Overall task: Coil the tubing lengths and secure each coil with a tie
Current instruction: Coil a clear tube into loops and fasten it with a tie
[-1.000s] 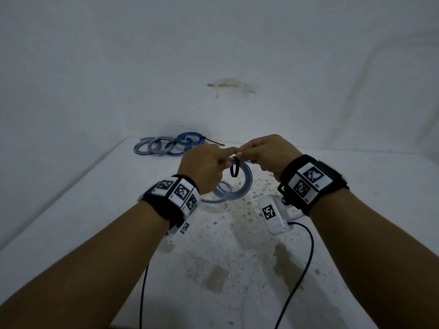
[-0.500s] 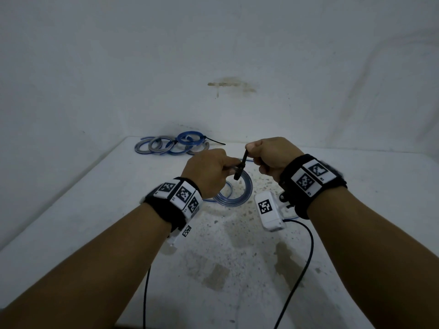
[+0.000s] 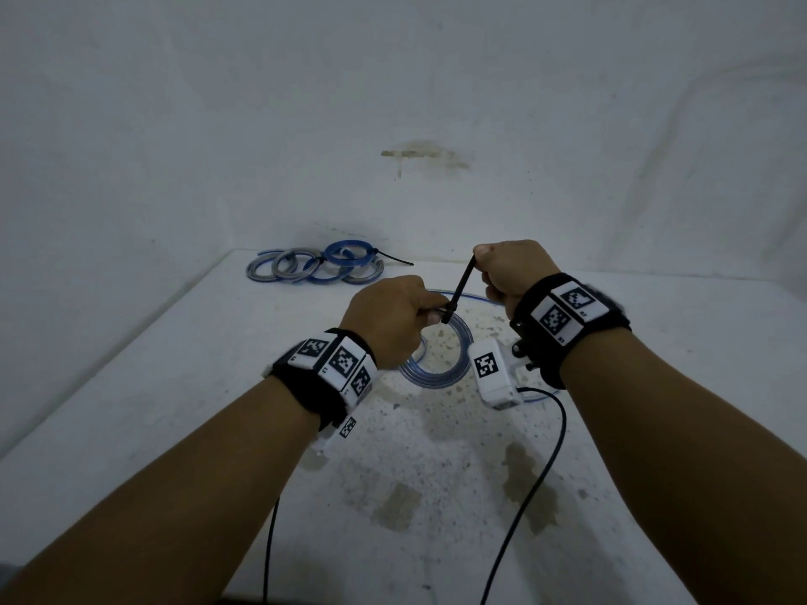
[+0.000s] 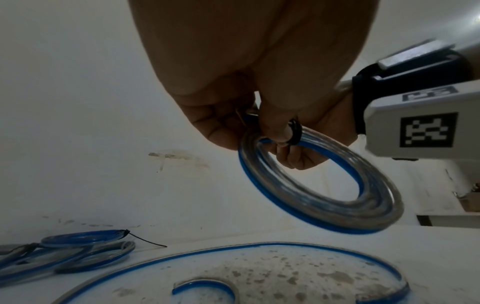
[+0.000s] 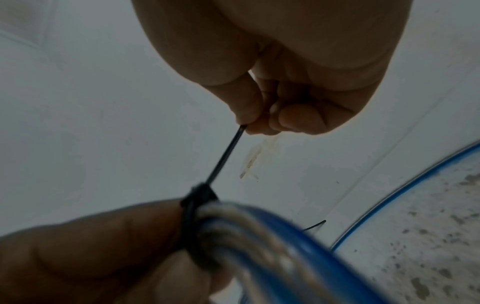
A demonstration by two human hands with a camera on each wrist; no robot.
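My left hand [image 3: 395,318] grips a coil of clear and blue tubing [image 3: 436,364] at its top, above the table; the coil [image 4: 319,189] hangs from the fingers. A black cable tie [image 3: 458,290] is looped round the coil beside my left thumb [image 4: 294,130]. My right hand [image 3: 511,268] pinches the tie's tail [image 5: 226,156] between thumb and finger and holds it taut, up and to the right of the tie's head [image 5: 201,194]. A loose length of the same tubing [image 4: 233,253] lies uncoiled on the table beneath.
Several tied coils [image 3: 314,266] lie at the table's far left corner against the wall, one with a black tie tail [image 4: 148,240] sticking out. The white table [image 3: 174,408] is stained in the middle. Black camera cables [image 3: 537,486] hang from both wrists.
The tie's open loop has drawn tight round the coil. My right hand has moved up and to the right, pulling the tail out long. The left hand has kept hold of the coil.
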